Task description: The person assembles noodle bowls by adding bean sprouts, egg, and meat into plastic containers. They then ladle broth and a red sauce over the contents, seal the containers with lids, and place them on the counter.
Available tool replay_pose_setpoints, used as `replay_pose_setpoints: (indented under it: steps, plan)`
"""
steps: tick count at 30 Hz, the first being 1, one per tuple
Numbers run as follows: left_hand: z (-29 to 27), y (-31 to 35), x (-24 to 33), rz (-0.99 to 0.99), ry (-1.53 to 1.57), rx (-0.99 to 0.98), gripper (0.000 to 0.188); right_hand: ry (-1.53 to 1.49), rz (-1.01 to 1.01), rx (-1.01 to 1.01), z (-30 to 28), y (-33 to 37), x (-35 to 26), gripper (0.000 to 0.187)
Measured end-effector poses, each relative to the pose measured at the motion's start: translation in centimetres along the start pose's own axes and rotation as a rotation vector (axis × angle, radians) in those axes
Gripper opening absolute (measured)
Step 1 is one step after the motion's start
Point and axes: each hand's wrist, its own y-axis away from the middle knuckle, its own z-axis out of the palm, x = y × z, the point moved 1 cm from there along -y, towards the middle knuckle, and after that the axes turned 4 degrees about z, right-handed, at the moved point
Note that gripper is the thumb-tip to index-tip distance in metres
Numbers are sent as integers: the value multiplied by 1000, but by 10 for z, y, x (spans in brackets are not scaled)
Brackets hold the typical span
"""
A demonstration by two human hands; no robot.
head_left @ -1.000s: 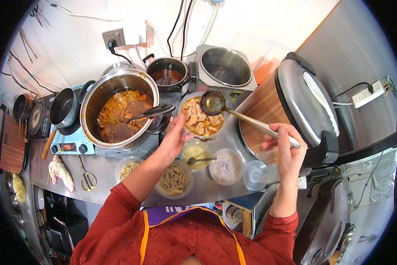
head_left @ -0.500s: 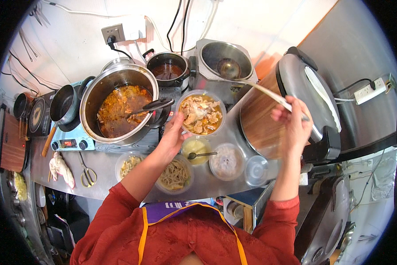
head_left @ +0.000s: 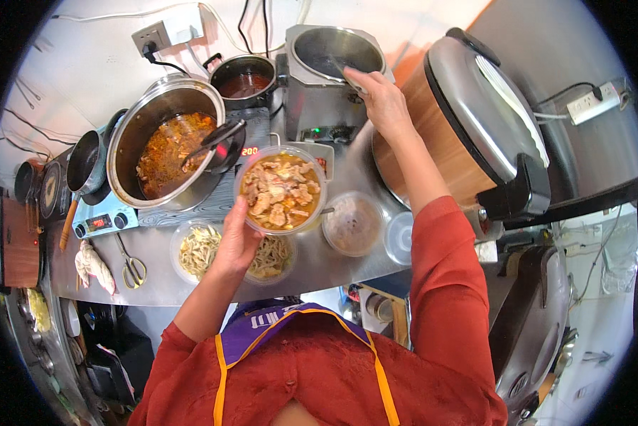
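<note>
In my left hand (head_left: 235,245) is a clear round plastic bowl (head_left: 280,192) of meat pieces in orange-brown broth, gripped at its near left rim. My right hand (head_left: 384,103) is closed round a ladle handle (head_left: 352,84) at the near edge of the square-topped steel vat (head_left: 317,96); the ladle's bowl end is not distinct inside. Below the held bowl stand a tub of cut noodle-like strips (head_left: 273,254) and a similar tub (head_left: 198,250). A clear tub with pale contents (head_left: 353,221) sits right of it.
A large steel pot (head_left: 123,167) of red-oily stew with a black-handled ladle (head_left: 219,135) stands at left. Behind it is a smaller pot (head_left: 244,86) of dark broth. A wood-patterned cooker (head_left: 418,135) rises at right. Scissors (head_left: 131,268) and a cloth (head_left: 95,266) lie at front left.
My right hand has swung from beside the cooker to the vat's edge, taking the ladle handle with it. The held bowl has come nearer, covering the yellowish tub with a spoon.
</note>
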Motion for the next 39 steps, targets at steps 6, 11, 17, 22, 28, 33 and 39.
replay_pose_setpoints:
  steps: [6, 11, 17, 22, 28, 33, 39]
  plan:
    - [-1, 24, 6, 52, 39, -18, 74, -16, 407, 249, -50, 144, 25, 14]
    - [-5, 36, 15, 49, 104, 2, 76, 607, 1032, -370, -51, 319, 59, 29]
    - [-3, 56, 26, 37, 19, -29, 77, 258, 1588, -260, -40, 365, 119, 24]
    - [-26, 78, 25, 31, 51, -81, 71, -102, 1645, -169, -24, 406, 180, 29]
    - [-61, 119, 33, 76, 152, 55, 65, -233, 1412, -63, -40, 420, 192, 32]
    - [-92, 161, 64, 109, 69, 231, 70, -609, 1469, 10, -57, 396, 157, 10]
    - [-154, 201, 88, 273, 4, 478, 65, -542, 1227, 297, -64, 406, 108, 33]
